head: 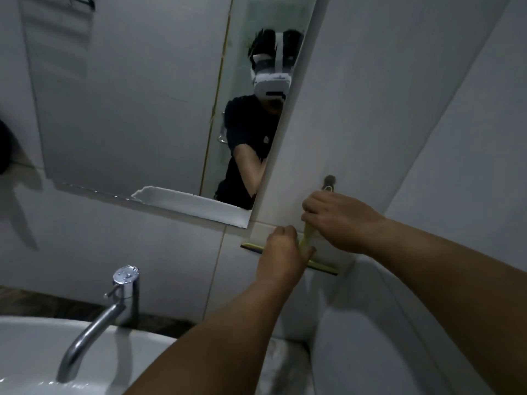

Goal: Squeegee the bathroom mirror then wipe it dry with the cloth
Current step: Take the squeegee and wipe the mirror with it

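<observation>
The bathroom mirror [137,109] hangs on the wall above the basin, tilted in my view, and reflects a person in a dark shirt. A yellow-green squeegee [306,238] hangs on the white wall to the right of the mirror, from a dark hook [330,180]; its dark blade [322,266] points down. My right hand [339,220] is closed around the upper handle. My left hand [281,252] grips the lower handle just above the blade. No cloth is in view.
A chrome tap [114,306] stands over the white basin [34,352] at the lower left. A white ledge [194,202] runs along the mirror's bottom edge. A white curved fixture [385,323] fills the lower right. A dark object [5,149] hangs at the left edge.
</observation>
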